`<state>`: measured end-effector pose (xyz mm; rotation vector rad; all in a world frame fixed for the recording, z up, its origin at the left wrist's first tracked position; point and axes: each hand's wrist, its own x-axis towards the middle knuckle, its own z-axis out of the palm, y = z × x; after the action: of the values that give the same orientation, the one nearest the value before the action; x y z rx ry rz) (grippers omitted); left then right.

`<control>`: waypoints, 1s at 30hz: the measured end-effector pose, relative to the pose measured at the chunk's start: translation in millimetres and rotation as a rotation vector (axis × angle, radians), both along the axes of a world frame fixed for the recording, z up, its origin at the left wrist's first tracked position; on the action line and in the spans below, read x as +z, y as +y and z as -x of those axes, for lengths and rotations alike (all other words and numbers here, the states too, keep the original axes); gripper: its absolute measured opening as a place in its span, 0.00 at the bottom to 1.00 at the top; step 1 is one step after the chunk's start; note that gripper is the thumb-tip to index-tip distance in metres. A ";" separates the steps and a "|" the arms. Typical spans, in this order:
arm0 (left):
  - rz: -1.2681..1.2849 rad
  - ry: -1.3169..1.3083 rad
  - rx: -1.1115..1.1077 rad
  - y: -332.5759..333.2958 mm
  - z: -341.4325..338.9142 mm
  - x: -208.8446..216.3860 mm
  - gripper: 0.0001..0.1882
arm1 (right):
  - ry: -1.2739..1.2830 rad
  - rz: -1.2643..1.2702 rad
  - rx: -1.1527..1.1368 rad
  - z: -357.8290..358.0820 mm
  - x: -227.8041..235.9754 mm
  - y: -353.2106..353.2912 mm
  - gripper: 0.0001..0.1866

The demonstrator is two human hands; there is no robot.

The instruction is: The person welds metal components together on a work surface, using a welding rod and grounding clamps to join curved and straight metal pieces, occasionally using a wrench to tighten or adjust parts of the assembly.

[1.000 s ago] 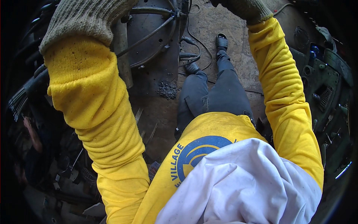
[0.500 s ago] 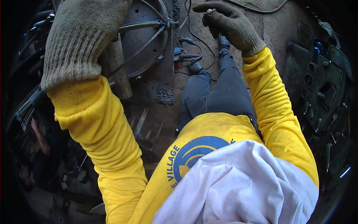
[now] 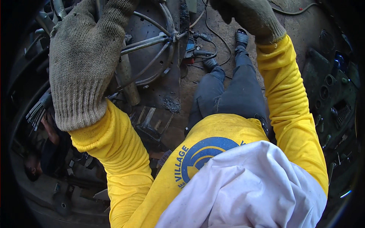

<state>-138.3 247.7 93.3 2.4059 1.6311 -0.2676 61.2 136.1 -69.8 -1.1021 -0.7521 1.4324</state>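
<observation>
My left hand (image 3: 85,53), in a knitted grey-brown glove, reaches to the top edge at the left. Its thumb stands apart from the fingers, with a grey metal bar (image 3: 100,7) showing in the gap; the fingertips are cut off, so its grip is unclear. Beside it, a round frame of bent metal rods (image 3: 169,34) rests on a dark metal tabletop (image 3: 167,81). A thick pipe-like bar (image 3: 129,85) sticks out below that frame. My right hand (image 3: 254,17), gloved alike, is at the top edge right of centre, its fingers mostly out of view.
A blue-and-red corded power tool (image 3: 192,51) lies beyond the tabletop's right edge. Cables (image 3: 216,28) trail over the floor. Dark machinery or metal parts (image 3: 330,95) stand at the right. Another person's arm (image 3: 49,129) shows at the left, near a bundle of thin rods (image 3: 36,114).
In the picture, my left hand has come lower, its thumb now in sight. My right hand has shifted up and right, partly leaving view. The rod frame appears slightly farther right.
</observation>
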 end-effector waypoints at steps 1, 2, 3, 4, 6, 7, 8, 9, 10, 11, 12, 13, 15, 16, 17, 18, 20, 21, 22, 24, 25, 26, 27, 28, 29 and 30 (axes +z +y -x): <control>-0.023 -0.012 -0.024 -0.9 -1.2 1.1 0.45 | 0.071 0.018 -0.124 -5.6 -8.6 -9.3 0.14; -0.047 -0.025 -0.048 -1.3 -1.4 2.7 0.43 | 0.107 0.029 -0.188 -9.0 -20.3 -21.5 0.14; -0.057 -0.004 -0.016 -5.2 6.0 3.8 0.43 | 0.162 0.030 -0.215 -7.0 -38.2 -28.0 0.13; -0.034 -0.031 -0.018 -5.0 5.9 4.7 0.40 | 0.079 0.082 -0.219 -7.4 -57.9 -41.0 0.16; 0.041 -0.098 -0.107 12.9 -8.8 -20.3 0.38 | -0.042 0.180 -0.314 -12.9 -94.3 -77.5 0.19; 0.005 -0.081 -0.068 3.9 -9.8 -13.9 0.36 | -0.006 0.276 -0.235 -9.8 -100.0 -88.8 0.18; -0.023 -0.075 -0.040 0.3 -9.4 -10.8 0.35 | 0.018 0.378 -0.167 -4.3 -101.5 -97.0 0.18; -0.027 -0.064 -0.031 -1.2 -7.0 -8.7 0.35 | 0.055 0.393 -0.142 2.6 -100.8 -104.1 0.18; -0.058 -0.044 -0.013 -6.7 -1.0 1.3 0.35 | 0.072 0.381 -0.106 7.7 -97.1 -104.6 0.18; -0.090 -0.023 0.004 -12.9 2.6 11.9 0.36 | 0.061 0.421 -0.032 11.6 -93.7 -104.5 0.18; -0.077 -0.028 -0.010 -8.9 0.3 6.6 0.36 | 0.031 0.484 -0.008 12.8 -95.6 -107.6 0.18; -0.039 -0.024 0.030 -5.6 -2.6 1.8 0.36 | 0.004 0.504 -0.028 14.1 -95.5 -107.2 0.18; -0.002 -0.009 0.076 -3.1 -6.2 -2.4 0.36 | -0.018 0.496 -0.034 14.1 -97.9 -102.0 0.18; -0.034 0.009 0.055 -3.9 -7.1 -1.7 0.36 | -0.040 0.478 -0.028 14.1 -98.4 -98.2 0.18; -0.066 0.027 0.032 -4.4 -7.8 -1.3 0.35 | -0.032 0.479 -0.023 14.8 -98.8 -94.1 0.18; -0.064 0.034 0.036 -4.2 -6.3 -0.9 0.35 | -0.050 0.443 -0.018 15.9 -98.8 -90.2 0.18; -0.036 -0.001 0.016 -1.4 -2.7 -1.1 0.35 | -0.065 0.412 -0.015 17.2 -98.3 -83.6 0.18; -0.033 0.001 0.018 -1.4 -2.7 -1.7 0.35 | -0.087 0.382 -0.009 17.3 -97.6 -80.6 0.18; -0.040 -0.026 0.003 -0.7 -3.7 -2.6 0.35 | -0.110 0.352 -0.006 17.1 -96.7 -79.5 0.18; -0.041 -0.057 -0.020 2.2 -4.6 -7.8 0.34 | -0.122 0.372 -0.014 16.4 -94.3 -81.3 0.18; -0.058 -0.068 -0.019 -0.9 -2.4 -3.0 0.35 | -0.125 0.368 0.005 17.7 -90.4 -79.9 0.18; -0.076 -0.079 -0.019 -4.7 -0.5 3.0 0.35 | -0.117 0.357 0.022 19.4 -87.6 -80.3 0.18; -0.072 -0.085 -0.024 -3.6 -1.5 1.7 0.35 | -0.127 0.366 0.009 19.6 -89.6 -83.5 0.18; -0.044 -0.023 0.041 -2.5 -4.1 1.8 0.37 | -0.137 0.373 -0.003 19.9 -90.9 -86.5 0.18; -0.018 0.039 0.106 -1.9 -5.4 2.1 0.38 | -0.141 0.375 -0.007 20.4 -91.0 -88.7 0.18; -0.014 0.037 0.101 -1.5 -5.0 1.0 0.38 | -0.139 0.389 -0.014 21.5 -91.5 -91.9 0.18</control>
<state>-133.3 246.2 94.4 2.3326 1.7705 -0.2849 39.7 44.2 -161.3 -1.5139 -0.5718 1.5407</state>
